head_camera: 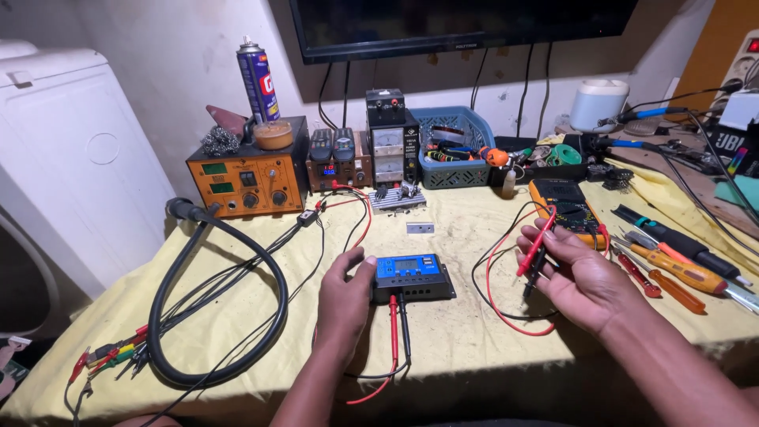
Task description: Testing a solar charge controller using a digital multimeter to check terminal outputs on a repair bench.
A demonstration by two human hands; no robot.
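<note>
A small blue and black controller box (411, 277) with a lit screen lies on the yellow cloth at mid-table. My left hand (345, 299) grips its left end. A red and a black lead (398, 332) run out of its near edge toward me. My right hand (575, 278) holds a red probe and a black probe (534, 257) together, tips pointing down, to the right of the box. Their cables loop back to an orange multimeter (571, 207) lying just behind that hand.
At the back stand an orange soldering station (247, 182), a bench supply (338, 168), a meter box (389, 150), a blue basket (454, 146) and a spray can (258, 81). A thick black hose (273, 281) loops at left. Screwdrivers (676, 265) lie at right.
</note>
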